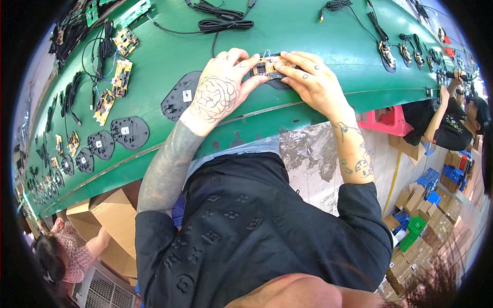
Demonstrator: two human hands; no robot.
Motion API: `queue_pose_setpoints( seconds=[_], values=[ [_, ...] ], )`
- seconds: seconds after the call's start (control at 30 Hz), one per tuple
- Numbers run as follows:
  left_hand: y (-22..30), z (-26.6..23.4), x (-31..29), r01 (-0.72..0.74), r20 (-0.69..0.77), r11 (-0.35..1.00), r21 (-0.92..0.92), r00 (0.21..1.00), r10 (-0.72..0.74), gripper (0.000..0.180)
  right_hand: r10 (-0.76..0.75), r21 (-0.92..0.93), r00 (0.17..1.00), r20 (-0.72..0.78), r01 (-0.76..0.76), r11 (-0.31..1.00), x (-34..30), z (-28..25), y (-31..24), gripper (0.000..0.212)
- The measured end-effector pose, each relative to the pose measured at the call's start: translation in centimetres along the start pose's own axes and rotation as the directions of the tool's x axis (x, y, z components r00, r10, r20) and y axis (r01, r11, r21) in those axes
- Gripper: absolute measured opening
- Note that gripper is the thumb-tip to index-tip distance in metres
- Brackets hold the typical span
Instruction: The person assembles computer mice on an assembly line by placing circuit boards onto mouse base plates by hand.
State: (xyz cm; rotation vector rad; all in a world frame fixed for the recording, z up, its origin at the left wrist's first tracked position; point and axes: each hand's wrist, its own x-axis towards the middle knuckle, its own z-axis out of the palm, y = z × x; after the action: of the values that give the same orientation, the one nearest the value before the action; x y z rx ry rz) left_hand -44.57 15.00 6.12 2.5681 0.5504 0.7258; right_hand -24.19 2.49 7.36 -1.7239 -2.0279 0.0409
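Note:
In front of me on the green bench, a tan circuit board (265,68) with black parts lies on a black plastic base (279,85). My left hand (224,86) pinches the board's left end between thumb and fingers. On the right side, the fingers of my right hand (311,78) press on its top and edge, with the thumb at the near side. Thin coloured wires rise from the board's far edge. My fingers hide part of the board and most of the base below. A second black base (179,97) with a white label lies just left of my left hand.
Further left on the green bench (287,25) are loose circuit boards (121,78) with wires, and more black bases (129,132). Coiled black cables (226,24) lie beyond my hands. Two other people are nearby, one at right (452,120) and one at lower left (72,251), beside a cardboard box (110,220).

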Motion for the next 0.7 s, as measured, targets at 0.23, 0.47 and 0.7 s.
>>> queue_pose_setpoints(
  seconds=[0.23, 0.47, 0.7],
  values=[
    [0.6, -0.5, 0.4, -0.020, 0.098, 0.996, 0.092, 0.995, 0.011, 0.040, -0.025, -0.149, 0.999, 0.032, 0.030, 0.988, 0.4, -0.6, -0.2, 0.030],
    [-0.6, -0.2, 1.7, 0.016, 0.186, 0.992, -0.126, 0.982, 0.008, 0.039, -0.080, -0.177, 0.986, 0.149, 0.106, 0.978, 0.3, -0.9, 0.7, 0.034],
    [-0.7, -0.4, 3.2, 0.154, 0.268, 0.986, -0.068, 0.954, -0.130, 0.042, -0.152, -0.272, 0.973, 0.171, 0.195, 0.942, 1.1, -1.3, 0.8, 0.046]
  ],
)
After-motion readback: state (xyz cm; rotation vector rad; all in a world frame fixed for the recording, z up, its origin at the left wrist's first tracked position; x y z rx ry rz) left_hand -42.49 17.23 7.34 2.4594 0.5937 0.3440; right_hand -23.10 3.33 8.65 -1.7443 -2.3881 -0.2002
